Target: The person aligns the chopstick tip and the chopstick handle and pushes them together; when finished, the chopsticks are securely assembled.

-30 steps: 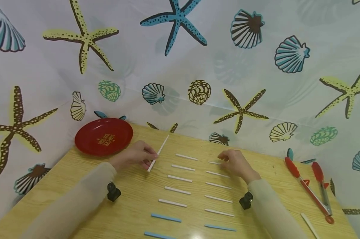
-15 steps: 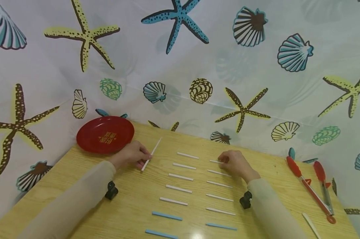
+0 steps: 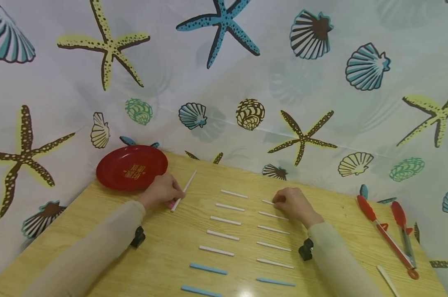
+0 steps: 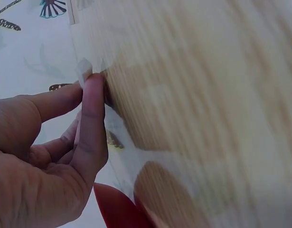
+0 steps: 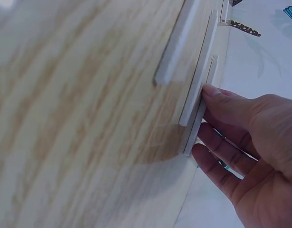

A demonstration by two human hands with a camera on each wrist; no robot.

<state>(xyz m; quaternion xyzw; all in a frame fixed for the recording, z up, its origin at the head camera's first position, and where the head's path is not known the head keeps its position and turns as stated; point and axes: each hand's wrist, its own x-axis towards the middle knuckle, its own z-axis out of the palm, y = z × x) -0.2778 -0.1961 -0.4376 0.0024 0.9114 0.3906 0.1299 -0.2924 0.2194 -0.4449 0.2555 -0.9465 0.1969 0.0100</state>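
My left hand (image 3: 162, 190) pinches a long, slim white stick (image 3: 188, 182), shaped like a chopstick, low at the table beside the red plate's near side. It slants away from me. In the left wrist view, thumb and forefinger meet at its pale end (image 4: 84, 67); most of it is hidden. At the far end of the right-hand column, my right hand (image 3: 294, 205) has thumb and fingers around a short white stick (image 3: 267, 202). The right wrist view shows this stick (image 5: 197, 124) lying on the table, with the thumb on one side and the fingers on the other.
Several short white sticks (image 3: 225, 220) lie in two columns on the wooden table (image 3: 153, 264), with blue sticks (image 3: 208, 269) nearer me. A red oval plate (image 3: 131, 167) stands at back left. Red-tipped tongs (image 3: 385, 235) and a pale flat utensil (image 3: 387, 280) lie right. A patterned cloth hangs behind.
My left hand has moved slightly left, bringing the long stick down towards the table. My right thumb and fingers have closed in on the far right short stick.
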